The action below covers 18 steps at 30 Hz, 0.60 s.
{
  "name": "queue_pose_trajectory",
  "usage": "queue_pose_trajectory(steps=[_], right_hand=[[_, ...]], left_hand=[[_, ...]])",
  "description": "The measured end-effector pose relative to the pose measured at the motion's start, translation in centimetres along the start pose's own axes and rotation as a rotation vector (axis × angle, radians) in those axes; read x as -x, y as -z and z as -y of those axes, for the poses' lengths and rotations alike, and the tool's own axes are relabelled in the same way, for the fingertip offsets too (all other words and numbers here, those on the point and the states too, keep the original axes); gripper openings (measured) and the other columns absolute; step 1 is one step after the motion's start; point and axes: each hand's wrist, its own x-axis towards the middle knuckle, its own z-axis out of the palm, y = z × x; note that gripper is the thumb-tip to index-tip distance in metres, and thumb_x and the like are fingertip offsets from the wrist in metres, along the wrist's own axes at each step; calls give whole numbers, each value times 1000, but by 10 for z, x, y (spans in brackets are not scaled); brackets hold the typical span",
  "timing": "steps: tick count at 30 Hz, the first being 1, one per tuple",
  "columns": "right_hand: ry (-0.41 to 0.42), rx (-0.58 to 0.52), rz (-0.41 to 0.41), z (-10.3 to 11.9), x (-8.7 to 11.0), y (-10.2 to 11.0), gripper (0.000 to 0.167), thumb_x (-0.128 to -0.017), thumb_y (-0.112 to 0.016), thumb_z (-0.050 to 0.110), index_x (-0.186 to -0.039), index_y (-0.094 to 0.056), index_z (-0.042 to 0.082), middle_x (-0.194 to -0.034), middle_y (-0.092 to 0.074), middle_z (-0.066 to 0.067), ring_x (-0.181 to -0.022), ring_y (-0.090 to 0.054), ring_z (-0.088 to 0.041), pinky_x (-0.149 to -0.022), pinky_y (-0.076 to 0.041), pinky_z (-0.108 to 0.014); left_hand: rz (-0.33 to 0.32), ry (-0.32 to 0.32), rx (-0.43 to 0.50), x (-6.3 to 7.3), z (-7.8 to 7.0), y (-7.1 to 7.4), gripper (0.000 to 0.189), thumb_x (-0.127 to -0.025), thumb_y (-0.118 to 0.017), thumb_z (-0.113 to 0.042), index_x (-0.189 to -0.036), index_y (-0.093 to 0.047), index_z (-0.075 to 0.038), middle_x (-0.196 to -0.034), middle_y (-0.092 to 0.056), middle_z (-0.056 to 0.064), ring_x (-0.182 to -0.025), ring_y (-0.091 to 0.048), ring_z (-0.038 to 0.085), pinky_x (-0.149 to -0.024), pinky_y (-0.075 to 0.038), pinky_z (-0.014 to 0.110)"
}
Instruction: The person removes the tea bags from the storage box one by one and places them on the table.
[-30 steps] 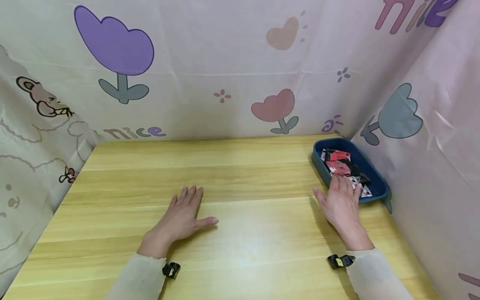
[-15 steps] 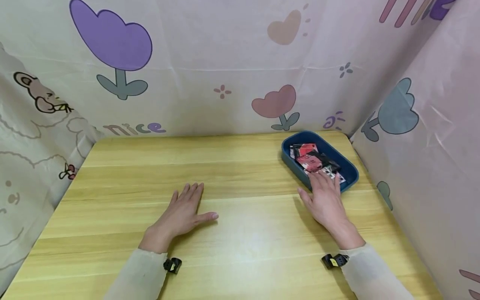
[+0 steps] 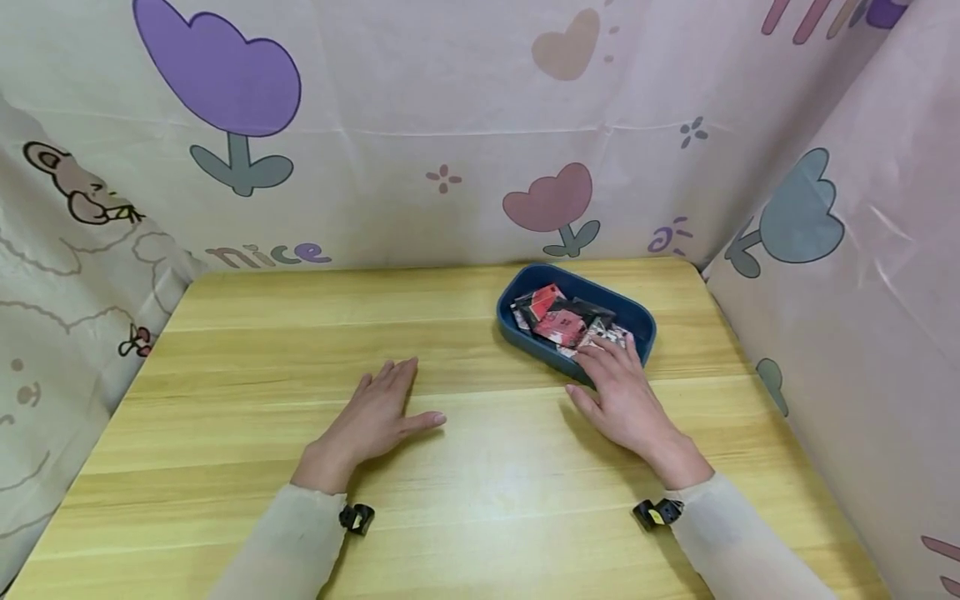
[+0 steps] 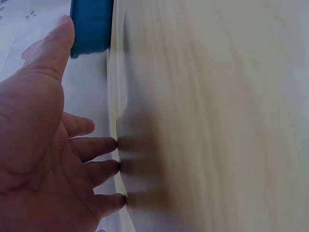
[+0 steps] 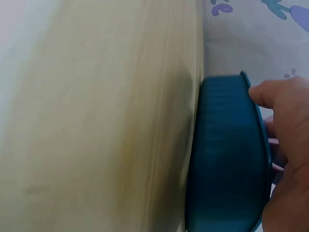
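A blue plastic tray [image 3: 510, 321] sits on the table toward the back, right of the middle, with its long side slanted. Small flat packets [image 3: 562, 325] in red, black and white lie inside it. My right hand [image 3: 630, 408] holds the tray's near wall, fingers over the rim and inside, thumb outside. In the right wrist view the thumb tip is right at the rim of the tray [image 5: 227, 154], and the other fingers are partly hidden behind the wall. My left hand [image 3: 375, 417] is spread out, holding nothing; its fingertips [image 4: 118, 198] meet the tabletop in the left wrist view.
The wooden table [image 3: 262, 333] meets a printed curtain [image 3: 375, 167] at the back, with more curtain along both sides. A small black device [image 3: 357, 518] is strapped to the left wrist, and another black device [image 3: 657, 514] to the right.
The tray has slid left from the right back corner, turning a little, with the right hand moving along on its near wall. My left hand has shifted slightly right and forward.
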Motion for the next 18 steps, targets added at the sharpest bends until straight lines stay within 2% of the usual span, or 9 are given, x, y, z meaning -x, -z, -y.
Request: queue_pose_trajectory(steps=[6, 12, 15, 18], right_hand=[[126, -50, 31, 10, -9, -3, 48, -102, -69, 33, -138, -67, 2, -146, -63, -17, -150, -42, -40, -131, -11, -62], [255, -131, 19, 15, -16, -7, 38, -98, -74, 32, -126, -75, 7, -146, -63, -15, -150, -42, -39, -130, -16, -62], [243, -128, 25, 15, -18, -8, 48, -96, -75, 40, -129, -72, 6, -155, -54, -18, -153, -37, -41, -131, -14, -61], [149, -84, 49, 13, -20, -7, 74, -94, -74, 56, -144, -61, 3, -164, -41, -22, -157, -27, -42, -132, -11, -59]], left_hand=[[0, 4, 11, -6, -4, 0, 108, -94, -65, -70, -167, -24, -2, -172, -29, 20, -160, -23, 43, -130, -13, 61], [-9, 14, 24, -8, -6, 0, 112, -93, -66, -70, -169, -16, -4, -173, -27, 20, -159, -26, 43, -131, -15, 59], [-17, 15, 39, -8, -7, 1, 117, -92, -67, -71, -170, -10, -5, -174, -23, 19, -160, -26, 41, -131, -16, 58], [-26, 15, 55, -8, -10, 1, 121, -91, -67, -73, -170, -5, -6, -175, -19, 19, -160, -25, 40, -130, -18, 58]])
